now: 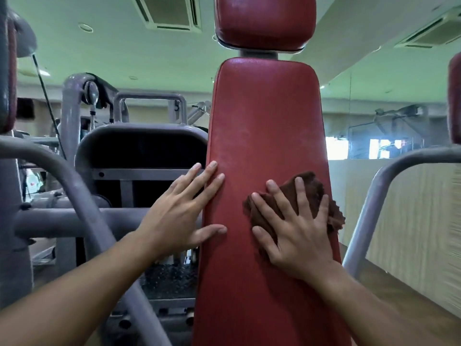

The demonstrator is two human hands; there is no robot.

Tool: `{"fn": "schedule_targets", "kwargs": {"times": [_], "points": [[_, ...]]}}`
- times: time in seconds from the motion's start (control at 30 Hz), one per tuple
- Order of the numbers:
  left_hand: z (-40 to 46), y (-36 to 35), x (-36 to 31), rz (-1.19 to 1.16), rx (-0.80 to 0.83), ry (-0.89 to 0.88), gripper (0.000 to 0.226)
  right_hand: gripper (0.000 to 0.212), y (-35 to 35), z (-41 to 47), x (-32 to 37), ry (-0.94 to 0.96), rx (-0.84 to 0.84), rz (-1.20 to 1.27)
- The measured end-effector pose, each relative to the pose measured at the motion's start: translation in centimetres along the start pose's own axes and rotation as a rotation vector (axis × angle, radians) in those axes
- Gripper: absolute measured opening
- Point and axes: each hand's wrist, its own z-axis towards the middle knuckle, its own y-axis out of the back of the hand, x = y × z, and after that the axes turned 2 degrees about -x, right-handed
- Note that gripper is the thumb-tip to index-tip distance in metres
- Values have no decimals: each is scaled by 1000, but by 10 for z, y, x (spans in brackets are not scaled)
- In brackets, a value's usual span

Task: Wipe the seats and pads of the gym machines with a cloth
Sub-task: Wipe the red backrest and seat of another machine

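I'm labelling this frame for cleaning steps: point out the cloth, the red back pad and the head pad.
cloth [311, 191]: head view, upper part beside the fingers.
red back pad [267, 116]: head view, bare middle.
head pad [264, 18]: head view, front face.

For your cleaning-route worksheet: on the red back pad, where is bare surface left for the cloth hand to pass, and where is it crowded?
Free: the back pad above both hands, up to the headrest, and the lower stretch beneath the wrists. Crowded: mid-height, where the left hand rests on the pad's left edge and the right hand presses the cloth.
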Motion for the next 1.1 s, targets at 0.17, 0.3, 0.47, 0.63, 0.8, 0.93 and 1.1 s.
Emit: {"fn": "schedule_targets", "kwargs": {"times": [0.17, 0.3, 0.47, 0.63, 0.8, 0.93, 1.1], "points": [[-4, -1, -4, 20, 12, 41, 91, 62, 7, 31, -16, -154, 14, 39], [-5, 1, -8, 5, 21, 72, 93, 62, -4, -12, 11, -141, -18, 54], [-20, 5, -10, 11, 92, 19, 102, 62, 5, 6, -20, -73, 36, 4], [-52, 4, -3, 65, 155, -13, 109, 64, -6, -37, 34, -259, 8, 96], [-64, 0, -3, 60, 185, 4, 111, 57, -4, -14, 33, -148, 19, 45], [-62, 1, -5, 32, 163, 12, 113, 56, -5, -15, 46, -103, 15, 52], [-61, 6, -1, 22, 100, 6, 117, 56, 2, -5, 49, 112, 30, 37]]}}
